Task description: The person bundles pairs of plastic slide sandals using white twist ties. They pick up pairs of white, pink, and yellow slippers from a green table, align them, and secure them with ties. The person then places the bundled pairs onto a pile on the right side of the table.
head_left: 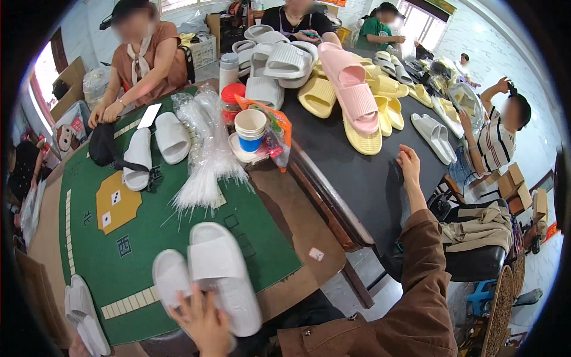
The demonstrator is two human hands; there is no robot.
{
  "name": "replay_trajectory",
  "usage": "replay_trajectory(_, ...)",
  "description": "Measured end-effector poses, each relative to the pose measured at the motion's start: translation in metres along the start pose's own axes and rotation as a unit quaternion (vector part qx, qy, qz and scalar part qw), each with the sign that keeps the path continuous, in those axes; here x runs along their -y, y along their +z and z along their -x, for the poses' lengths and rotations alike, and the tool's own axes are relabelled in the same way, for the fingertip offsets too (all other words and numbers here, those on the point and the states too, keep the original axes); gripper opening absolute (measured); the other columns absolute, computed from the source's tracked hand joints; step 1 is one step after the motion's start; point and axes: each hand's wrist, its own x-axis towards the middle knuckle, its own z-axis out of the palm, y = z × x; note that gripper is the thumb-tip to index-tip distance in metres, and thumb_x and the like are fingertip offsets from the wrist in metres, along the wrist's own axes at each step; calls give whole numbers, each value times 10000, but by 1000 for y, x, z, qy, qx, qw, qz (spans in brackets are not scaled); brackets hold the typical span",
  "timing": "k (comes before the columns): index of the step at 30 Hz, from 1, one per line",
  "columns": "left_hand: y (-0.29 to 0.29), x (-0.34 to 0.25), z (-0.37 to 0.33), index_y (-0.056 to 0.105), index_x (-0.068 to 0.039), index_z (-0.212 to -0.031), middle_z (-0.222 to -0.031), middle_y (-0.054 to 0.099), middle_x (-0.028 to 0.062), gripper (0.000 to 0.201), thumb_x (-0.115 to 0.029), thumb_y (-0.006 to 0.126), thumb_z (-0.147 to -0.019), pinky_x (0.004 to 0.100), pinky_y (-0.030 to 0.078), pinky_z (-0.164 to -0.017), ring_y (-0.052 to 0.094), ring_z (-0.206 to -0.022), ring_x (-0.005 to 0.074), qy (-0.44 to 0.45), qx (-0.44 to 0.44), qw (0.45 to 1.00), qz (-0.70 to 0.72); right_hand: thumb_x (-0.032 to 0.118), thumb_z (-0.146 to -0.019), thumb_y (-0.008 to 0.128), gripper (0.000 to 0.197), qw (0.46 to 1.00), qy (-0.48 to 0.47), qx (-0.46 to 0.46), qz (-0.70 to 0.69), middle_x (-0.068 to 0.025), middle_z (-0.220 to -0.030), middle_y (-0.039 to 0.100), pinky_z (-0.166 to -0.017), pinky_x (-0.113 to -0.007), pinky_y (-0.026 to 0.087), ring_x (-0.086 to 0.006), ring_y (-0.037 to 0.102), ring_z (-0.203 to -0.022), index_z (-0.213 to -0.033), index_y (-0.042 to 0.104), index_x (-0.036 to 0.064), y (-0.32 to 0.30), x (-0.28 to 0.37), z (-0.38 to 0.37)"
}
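My left hand lies with spread fingers on a pair of white slippers at the near edge of the green mat. The slippers rest side by side, the right one partly over the left. My right hand reaches out over the black table, open and holding nothing, its fingers slightly bent. Just beyond it, to the left, a pink slipper lies on top of yellow slippers. Farther right sits a pair of pale grey-white slippers.
A heap of grey slippers stands at the back. Clear plastic strips, paper cups and a red-lidded jar occupy the mat's right side. Other white slippers lie around. Several co-workers surround the tables; one handles a black bag.
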Motion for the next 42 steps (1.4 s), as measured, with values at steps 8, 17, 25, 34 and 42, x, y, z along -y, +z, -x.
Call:
replay_trajectory(8,9,218,-45,572,-60,-1284,-1549,319,152,456,-164,540,-841,559,86,-1179,209,-1456,386,-110,38,980,-162,166,-992,535,285,998,-20,49,-46,-51,-1129,624,-800,-256,508,-118,611,-937,-1222,606,14,5,20,-2)
replay_trajectory(17,16,246,-45,470,-44,-1398,-1556,303,173,438,-232,388,-1011,483,104,-1194,222,-1462,347,-108,-130,981,97,175,-992,528,310,992,-38,112,-32,-64,-1147,626,-840,-287,509,-134,614,-975,-1243,589,4,28,26,-13)
replay_trajectory(25,6,117,-74,363,-244,-1488,-1581,228,151,691,-468,617,-886,757,144,-1041,189,-1428,473,-213,97,972,3,187,-1010,520,337,989,-64,129,20,7,-1052,612,-757,-212,411,-72,505,-840,-1280,582,-4,25,-20,-16)
replay_trajectory(34,7,185,-26,469,-249,-1430,-1541,343,102,570,-246,637,-885,656,149,-1129,242,-1404,474,-245,41,963,-106,280,-1013,529,379,993,3,117,24,-21,-1201,603,-830,-245,490,-103,604,-927,-1309,568,47,-7,-2,-6)
replay_trajectory(42,87,332,-2,287,-145,-1506,-1576,231,163,619,-446,456,-992,589,263,-1109,276,-1388,439,-339,36,912,-226,134,-989,523,275,996,-21,52,-69,-85,-1131,637,-759,-275,545,-164,662,-886,-1215,616,8,14,9,-2)
